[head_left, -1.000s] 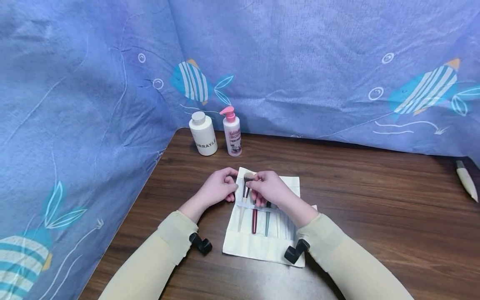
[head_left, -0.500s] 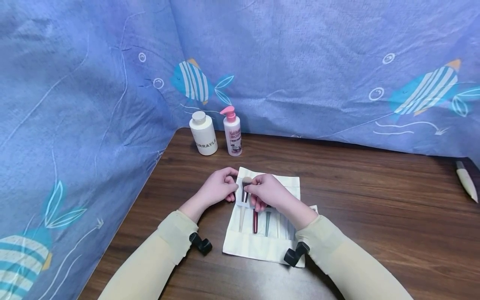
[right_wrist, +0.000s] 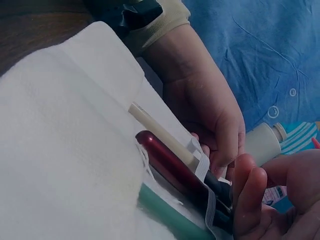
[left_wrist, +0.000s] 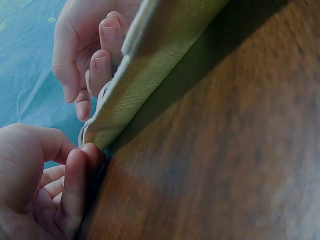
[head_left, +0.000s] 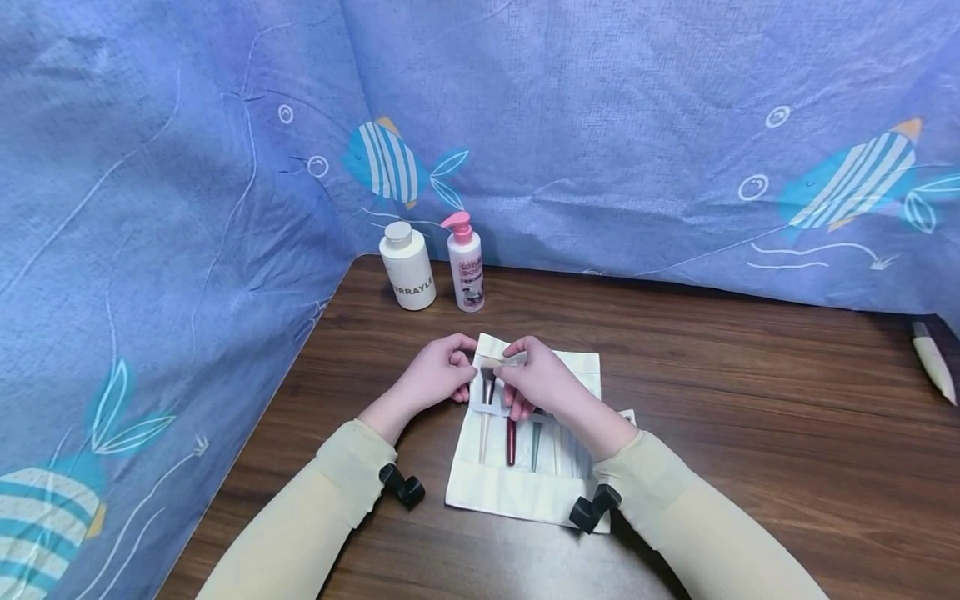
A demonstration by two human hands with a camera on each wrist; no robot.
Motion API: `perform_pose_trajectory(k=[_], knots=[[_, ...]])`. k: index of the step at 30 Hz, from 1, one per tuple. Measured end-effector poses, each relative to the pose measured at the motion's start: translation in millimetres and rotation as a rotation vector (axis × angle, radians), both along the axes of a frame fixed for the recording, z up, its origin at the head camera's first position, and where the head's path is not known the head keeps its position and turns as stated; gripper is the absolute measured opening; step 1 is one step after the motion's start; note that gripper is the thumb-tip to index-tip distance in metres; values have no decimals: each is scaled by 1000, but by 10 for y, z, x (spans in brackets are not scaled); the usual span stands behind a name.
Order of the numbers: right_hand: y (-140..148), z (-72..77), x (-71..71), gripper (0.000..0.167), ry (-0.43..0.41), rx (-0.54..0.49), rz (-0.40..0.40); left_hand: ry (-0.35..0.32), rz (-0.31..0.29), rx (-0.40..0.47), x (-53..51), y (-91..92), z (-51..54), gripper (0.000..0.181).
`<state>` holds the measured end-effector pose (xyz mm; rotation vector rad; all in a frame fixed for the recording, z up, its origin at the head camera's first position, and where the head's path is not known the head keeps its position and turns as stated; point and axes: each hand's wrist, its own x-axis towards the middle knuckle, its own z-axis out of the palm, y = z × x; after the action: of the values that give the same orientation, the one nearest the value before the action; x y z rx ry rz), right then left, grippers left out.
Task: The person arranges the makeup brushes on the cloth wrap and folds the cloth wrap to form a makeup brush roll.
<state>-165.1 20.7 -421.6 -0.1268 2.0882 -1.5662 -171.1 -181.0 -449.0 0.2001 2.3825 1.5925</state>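
Observation:
A white cloth brush roll [head_left: 480, 492] lies unfolded, its left edge pinched by my left hand [head_left: 438, 372] between thumb and fingers; the left wrist view shows the cloth edge [left_wrist: 125, 110] raised there. Under an elastic band [right_wrist: 202, 167] sit a pale-handled makeup brush [head_left: 484, 432], a red-handled brush [head_left: 511, 442] and a green-handled brush [head_left: 536, 446]. Over the top of the pale brush is my right hand [head_left: 543, 379], thumb and index finger apart at its bristles. Its other fingers hang over the neighbouring brushes and hide their heads.
Behind the roll stand a white bottle [head_left: 408, 271] and a pink-topped pump bottle [head_left: 467, 267]. A pale, pointed object [head_left: 933, 362] lies at the table's far right. Blue fish-print cloth [head_left: 600, 150] hangs along the back and left of the wooden table [head_left: 712, 375].
The pale brush has slid down towards me, its head now lower. My right hand dipped, then rose slightly, and its thumb and index finger have parted. The left hand stays put.

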Motion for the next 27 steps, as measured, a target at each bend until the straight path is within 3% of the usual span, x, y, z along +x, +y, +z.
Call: perform_pose_trajectory(k=[9, 22, 27], knots=[[87, 12, -24, 11, 103, 17, 62, 2, -3, 5, -19, 4, -21, 41], [146, 47, -73, 32, 147, 7, 73, 8, 14, -1, -7, -8, 32, 39], [269, 107, -23, 28, 208, 63, 91, 9, 6, 13, 13, 28, 11, 38]])
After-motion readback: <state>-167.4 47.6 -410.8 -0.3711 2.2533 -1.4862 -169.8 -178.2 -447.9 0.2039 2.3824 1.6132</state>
